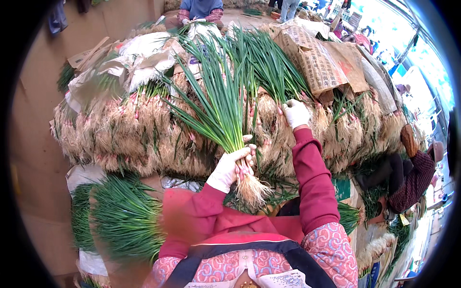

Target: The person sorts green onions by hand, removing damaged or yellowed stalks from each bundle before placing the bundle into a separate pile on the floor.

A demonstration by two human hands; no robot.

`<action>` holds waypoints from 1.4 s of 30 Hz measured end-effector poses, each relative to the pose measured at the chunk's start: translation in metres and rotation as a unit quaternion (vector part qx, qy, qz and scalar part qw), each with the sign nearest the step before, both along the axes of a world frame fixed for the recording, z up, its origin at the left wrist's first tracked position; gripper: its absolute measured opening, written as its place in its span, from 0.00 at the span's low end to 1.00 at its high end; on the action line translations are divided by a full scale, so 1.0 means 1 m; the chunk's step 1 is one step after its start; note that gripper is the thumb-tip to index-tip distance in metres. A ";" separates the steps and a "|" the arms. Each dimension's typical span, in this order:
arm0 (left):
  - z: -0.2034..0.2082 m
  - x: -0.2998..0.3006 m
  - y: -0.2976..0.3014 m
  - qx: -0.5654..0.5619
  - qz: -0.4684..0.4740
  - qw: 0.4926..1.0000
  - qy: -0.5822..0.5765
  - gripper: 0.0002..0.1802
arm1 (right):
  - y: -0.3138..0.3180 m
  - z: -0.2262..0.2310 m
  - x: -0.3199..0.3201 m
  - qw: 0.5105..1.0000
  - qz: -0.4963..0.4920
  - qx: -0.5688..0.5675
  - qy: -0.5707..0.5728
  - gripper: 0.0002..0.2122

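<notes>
My left hand [230, 168], in a whitish glove, is closed round the lower stems of a bunch of spring onions [216, 110]. Their long green leaves fan up and away from me, and the pinkish bulbs and pale roots [253, 191] hang below my fingers. Further forward and to the right, my gloved right hand [296, 114] reaches to the big heap of spring onions [192, 149]. Its fingers are pinched at the bulb end of some spring onions [280, 109] lying on top. How many stalks it grips is hidden.
White sacks [149, 55] and brown printed paper [317, 62] partly cover the heap. More bunches [127, 216] lie at my lower left. Behind the heap sits a person in blue [201, 9]; another in dark checked clothing [413, 180] bends at the right. A brown wall [38, 144] stands left.
</notes>
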State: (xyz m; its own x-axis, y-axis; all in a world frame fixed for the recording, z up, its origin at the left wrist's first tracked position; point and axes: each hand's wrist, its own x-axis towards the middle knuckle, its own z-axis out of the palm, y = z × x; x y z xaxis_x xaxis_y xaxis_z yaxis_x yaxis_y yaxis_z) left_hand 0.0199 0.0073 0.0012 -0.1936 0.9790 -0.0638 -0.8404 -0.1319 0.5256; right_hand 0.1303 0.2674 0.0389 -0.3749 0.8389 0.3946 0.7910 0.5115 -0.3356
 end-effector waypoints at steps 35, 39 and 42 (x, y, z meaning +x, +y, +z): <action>0.010 -0.022 -0.022 0.046 0.013 0.997 -0.064 0.22 | -0.170 -0.021 0.064 0.859 0.412 -0.256 -0.164 0.19; 0.003 -0.019 -0.015 0.005 0.017 1.000 -0.013 0.21 | -0.099 0.007 0.032 0.967 0.222 0.013 0.124 0.09; 0.000 -0.016 -0.008 -0.002 0.011 1.000 -0.005 0.20 | -0.044 0.008 0.019 0.981 0.107 -0.014 0.164 0.07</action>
